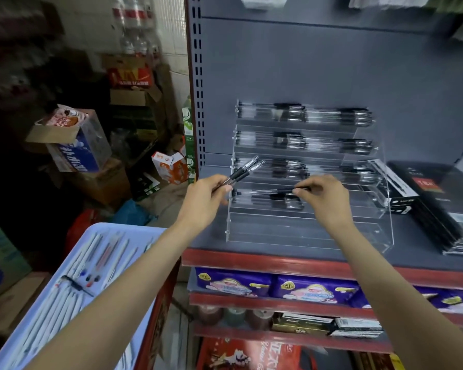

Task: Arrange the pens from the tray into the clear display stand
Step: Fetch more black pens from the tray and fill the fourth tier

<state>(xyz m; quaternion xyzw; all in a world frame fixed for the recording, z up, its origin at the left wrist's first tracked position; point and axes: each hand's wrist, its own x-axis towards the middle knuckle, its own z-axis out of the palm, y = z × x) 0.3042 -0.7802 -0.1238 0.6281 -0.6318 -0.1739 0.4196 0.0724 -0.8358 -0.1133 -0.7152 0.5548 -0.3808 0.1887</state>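
The left hand (206, 200) grips spare black pens (245, 169) beside the clear display stand (382, 236); the right hand (322, 197) pinches one pen (267, 193) over its fourth tier; the blue tray (72, 252) lies lower left.

A: Which items are unresolved?
B: The pens in the clear display stand (309, 182) are motion-blurred; no count is possible. The tray (64, 265) is cut off at the bottom edge.
A: Anything hidden?
B: The left hand (206, 200) covers the lower ends of its pens (245, 170).
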